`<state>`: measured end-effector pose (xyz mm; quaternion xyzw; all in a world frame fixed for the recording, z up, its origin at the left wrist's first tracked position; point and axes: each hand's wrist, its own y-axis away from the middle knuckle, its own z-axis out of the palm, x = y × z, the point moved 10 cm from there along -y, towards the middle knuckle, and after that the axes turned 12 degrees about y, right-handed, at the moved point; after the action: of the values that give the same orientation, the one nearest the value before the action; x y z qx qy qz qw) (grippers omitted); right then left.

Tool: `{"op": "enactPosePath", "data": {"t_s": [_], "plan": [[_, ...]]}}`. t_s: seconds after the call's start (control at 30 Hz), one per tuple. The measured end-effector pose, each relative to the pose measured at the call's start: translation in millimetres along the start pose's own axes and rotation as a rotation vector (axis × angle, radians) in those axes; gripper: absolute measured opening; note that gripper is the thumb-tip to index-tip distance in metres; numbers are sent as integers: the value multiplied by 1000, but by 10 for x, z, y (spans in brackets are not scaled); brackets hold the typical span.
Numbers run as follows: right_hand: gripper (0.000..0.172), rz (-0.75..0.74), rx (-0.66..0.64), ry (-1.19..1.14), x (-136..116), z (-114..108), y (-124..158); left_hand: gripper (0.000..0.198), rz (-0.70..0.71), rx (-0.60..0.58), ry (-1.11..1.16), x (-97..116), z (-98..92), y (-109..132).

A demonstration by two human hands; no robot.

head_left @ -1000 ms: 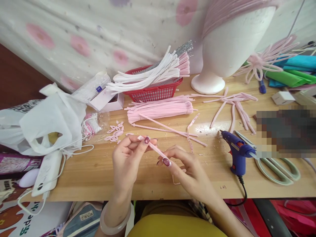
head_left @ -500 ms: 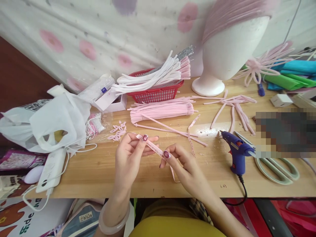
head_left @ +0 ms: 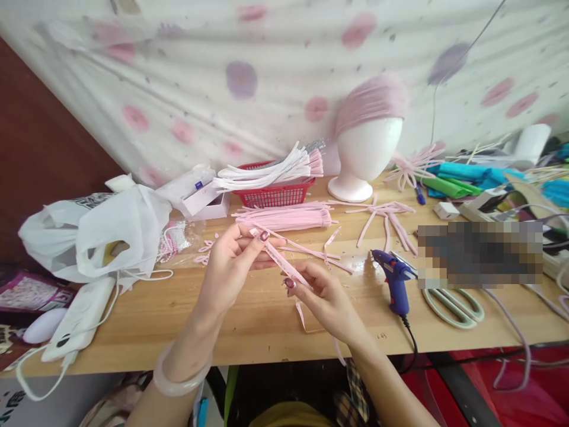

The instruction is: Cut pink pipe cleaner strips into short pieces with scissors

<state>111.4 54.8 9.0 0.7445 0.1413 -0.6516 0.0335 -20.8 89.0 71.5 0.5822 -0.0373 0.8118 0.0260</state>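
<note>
Though the view's just tipped up, work continues mid-frame: left hand (head_left: 227,265) pinches the pink tape (head_left: 280,259), right hand (head_left: 331,303) probably too.

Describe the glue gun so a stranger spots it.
On the wooden table, find the white mannequin head. Come nearer, right of the person's right hand. The glue gun is blue and pistol-shaped with a black cord, unlike the green-handled scissors.
</note>
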Motion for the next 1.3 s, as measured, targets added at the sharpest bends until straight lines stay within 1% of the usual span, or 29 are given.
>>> {"op": "enactPosePath", "data": {"t_s": [0.07, 0.13, 0.2, 0.27, 0.33, 0.43, 0.53, 0.63, 0.8, 1.0, 1.17, 1.3], "plan": [[32, -65, -60, -58, -105, 27, -22, 28, 21, -19, 11, 62, 19, 1], [40, -133, -155, -170, -226, 92, -54, 28, 21, -48, 19, 94, 49, 11], [44, -162, -245, -293, -310, 164, -93, 27, 14, -84, 4, 112, 91, 24], [42, -159, -298, -371, -347, 219, -136, 25, 35, -104, -39, 154, 123, 33], [36, -151, -318, -393, -358, 251, -167, 24, 73, -105, -94, 213, 145, 33], [28, -150, -295, -367, -353, 236, -192, 22, 103, -116, -152, 268, 187, 26], [28, -146, -256, -339, -333, 199, -203, 22, 111, -120, -168, 279, 202, 19], [28, -138, -220, -309, -322, 173, -215, 22, 115, -113, -168, 250, 184, 9], [25, -143, -166, -251, -371, 148, -216, 22, 116, -126, -166, 181, 170, -23], [25, -164, -150, -141, -439, 163, -186, 22, 129, -141, -147, 216, 191, -54], [28, -153, -153, -177, -438, 185, -162, 23, 129, -163, -108, 272, 184, -36], [28, -138, -167, -177, -423, 211, -122, 22, 122, -172, -94, 282, 160, 26]]}}
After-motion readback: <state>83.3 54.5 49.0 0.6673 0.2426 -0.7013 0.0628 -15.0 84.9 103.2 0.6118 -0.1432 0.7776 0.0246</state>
